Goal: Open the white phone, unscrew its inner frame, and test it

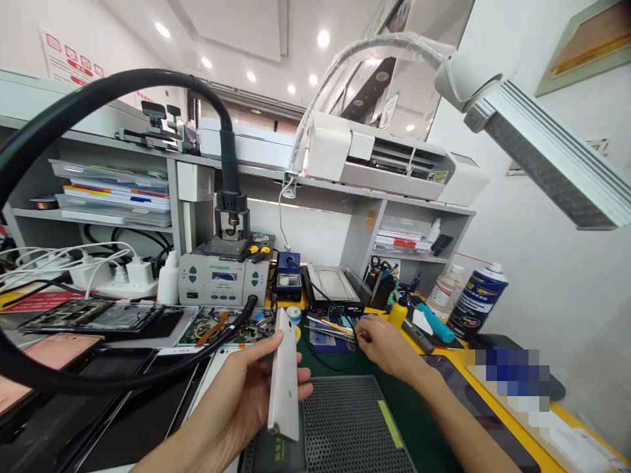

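Now my left hand (249, 382) clamps a slim, pinkish-white phone (284, 387), tilted on edge above a dark grey perforated mat (345, 420); my right hand (382, 341) is beside a blue plastic tray (319, 339) of slender tools (331, 327), and I cannot tell whether it holds anything.

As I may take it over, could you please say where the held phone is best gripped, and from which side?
Probably pinch the phone by its near end, coming from the right: it is a thin slab, and the left hand holds it farther up, leaving that end mostly uncovered.
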The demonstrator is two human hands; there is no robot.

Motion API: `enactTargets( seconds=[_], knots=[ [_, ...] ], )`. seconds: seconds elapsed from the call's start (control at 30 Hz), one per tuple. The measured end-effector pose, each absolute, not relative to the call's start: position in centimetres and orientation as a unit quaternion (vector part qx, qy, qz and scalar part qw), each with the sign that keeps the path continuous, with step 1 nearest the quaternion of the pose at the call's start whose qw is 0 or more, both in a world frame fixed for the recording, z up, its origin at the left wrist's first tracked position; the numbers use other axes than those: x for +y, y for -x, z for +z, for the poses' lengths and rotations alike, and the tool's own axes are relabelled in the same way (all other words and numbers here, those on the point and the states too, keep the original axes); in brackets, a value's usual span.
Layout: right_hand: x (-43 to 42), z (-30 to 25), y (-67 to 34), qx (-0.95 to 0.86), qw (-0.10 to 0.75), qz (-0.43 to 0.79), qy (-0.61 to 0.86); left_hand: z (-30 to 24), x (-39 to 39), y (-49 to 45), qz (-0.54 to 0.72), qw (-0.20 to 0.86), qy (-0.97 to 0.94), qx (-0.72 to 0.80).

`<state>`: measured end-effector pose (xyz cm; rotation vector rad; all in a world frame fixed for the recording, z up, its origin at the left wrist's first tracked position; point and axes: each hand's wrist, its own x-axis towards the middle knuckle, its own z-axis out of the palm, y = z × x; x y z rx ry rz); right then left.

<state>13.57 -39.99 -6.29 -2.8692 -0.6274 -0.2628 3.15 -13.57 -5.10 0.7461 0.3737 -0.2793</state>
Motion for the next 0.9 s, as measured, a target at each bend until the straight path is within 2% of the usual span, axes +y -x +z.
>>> enactTargets(
  seconds=[0.67,0.9],
  knots=[
    [-41.5,-5.3,-13.6,-0.173,0.137,0.005,0.975,-4.4,-13.9,-2.7,-0.134,0.902,-0.364,0.189],
    [-40.5,-5.4,-13.5,-0.166,0.165,-0.026,0.972,-5.0,-13.8,-3.0,-0.12,0.903,-0.373,0.174]
  ],
)
